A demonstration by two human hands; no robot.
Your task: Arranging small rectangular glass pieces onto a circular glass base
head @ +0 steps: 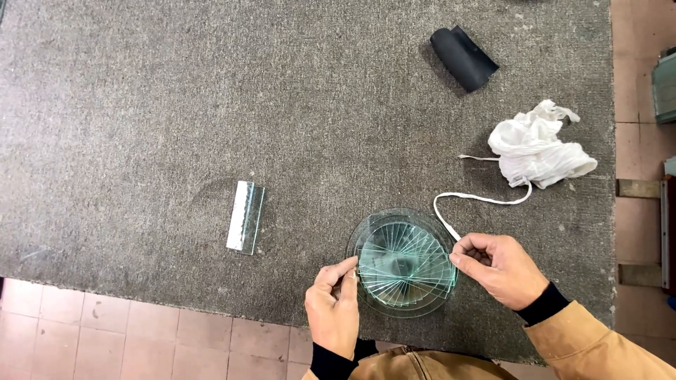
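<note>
The left hand (332, 309) pinches the near-left edge of the fanned stack of clear greenish glass strips (404, 264) between thumb and forefinger; the right hand (497, 267) grips the right edge of the same stack with curled fingers, and a white cloth tape (465, 199) runs in under those fingers; the fanned stack rests on a round clear glass disc (367, 232), which lies on the grey carpet-covered table (176, 105) near its near edge. To the left, well apart, lies a small upright stack of rectangular glass strips (246, 217); to the far right, the tape leads to a crumpled white cloth (539, 146); farther still lies a black rolled tube (463, 58). Reddish floor tiles (105, 331) show along the near edge.
</note>
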